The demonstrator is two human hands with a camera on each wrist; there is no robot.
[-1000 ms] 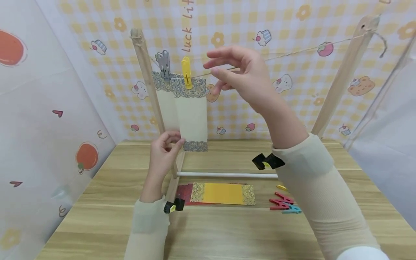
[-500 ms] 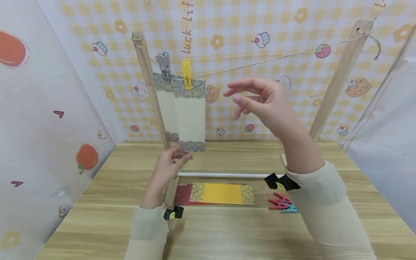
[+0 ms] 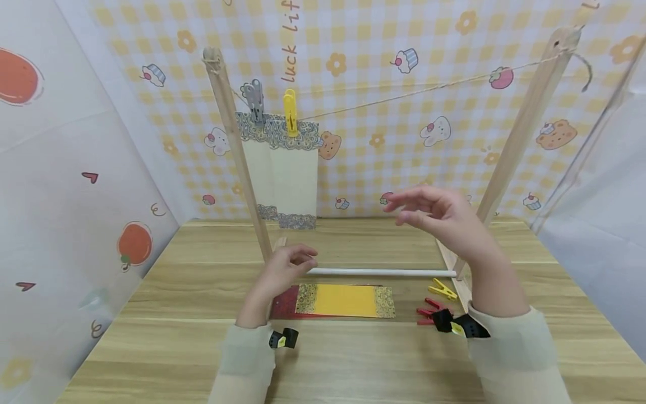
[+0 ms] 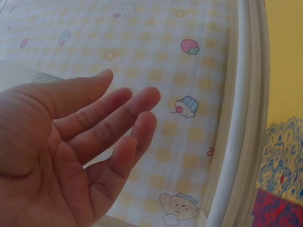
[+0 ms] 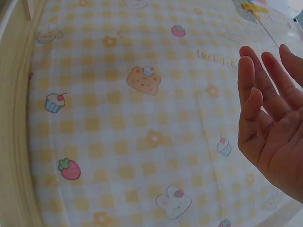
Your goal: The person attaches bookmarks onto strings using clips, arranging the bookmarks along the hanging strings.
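Two cream paper cards with patterned bands hang side by side from a string (image 3: 373,103). A grey clothespin (image 3: 256,101) grips the left card (image 3: 256,174), and a yellow clothespin (image 3: 290,112) the right card (image 3: 295,179), which overlaps it. Below them my left hand (image 3: 282,272) hovers near the left end of a white rod, fingers loosely bent around nothing. My right hand (image 3: 449,224) is in the air in front of the right post, also holding nothing. On the table lies a yellow card (image 3: 345,301) with patterned ends, over a red card (image 3: 284,303).
Wooden posts (image 3: 237,151) at left and right (image 3: 525,129) carry the string. The white rod (image 3: 383,272) runs low between them. A loose yellow clothespin (image 3: 442,288) and red clothespins (image 3: 428,312) lie at the right, partly behind my right wrist.
My right hand has moved down and right, away from the string. My left hand has left the right card's lower edge and come down to the right. The cards hang free.
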